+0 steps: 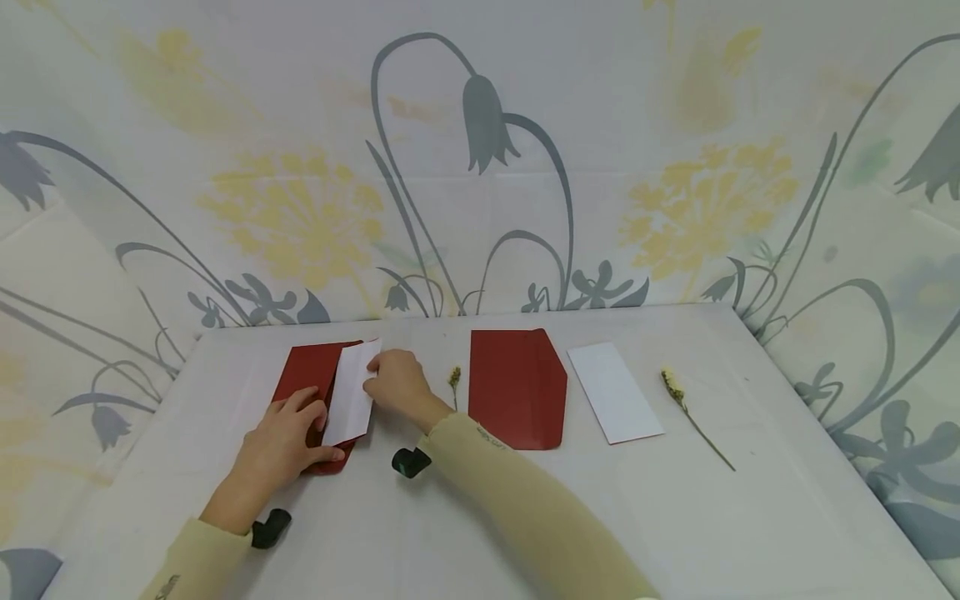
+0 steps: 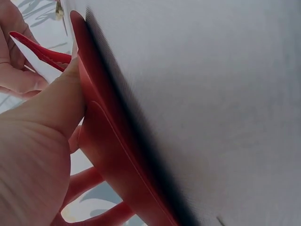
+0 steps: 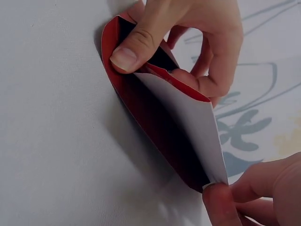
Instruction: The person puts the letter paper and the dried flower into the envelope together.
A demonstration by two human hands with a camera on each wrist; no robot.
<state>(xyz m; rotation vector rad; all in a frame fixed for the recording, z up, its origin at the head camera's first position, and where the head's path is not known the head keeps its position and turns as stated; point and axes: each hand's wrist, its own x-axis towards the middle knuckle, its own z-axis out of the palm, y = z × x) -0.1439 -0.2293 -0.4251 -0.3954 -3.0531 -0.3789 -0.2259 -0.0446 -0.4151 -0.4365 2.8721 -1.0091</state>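
Note:
A red envelope (image 1: pixel 309 367) lies toward the table's left side, its mouth spread apart in the right wrist view. My left hand (image 1: pixel 276 442) grips it, with the thumb (image 3: pixel 128 55) on the flap side and the other fingers at the pocket. A folded card (image 1: pixel 350 392), white outside and red along its inner edge, stands tilted at the envelope's opening. My right hand (image 1: pixel 401 385) pinches the card by its far right edge, fingertips (image 3: pixel 218 200) seen low in the right wrist view. How far the card reaches inside the envelope is hidden.
A second red envelope (image 1: pixel 516 390) lies mid-table, with a white card (image 1: pixel 615 392) to its right. Farther right is a dried yellow flower (image 1: pixel 686 404) on a long stem. A small dried flower (image 1: pixel 454 379) lies beside my right wrist, partly covered.

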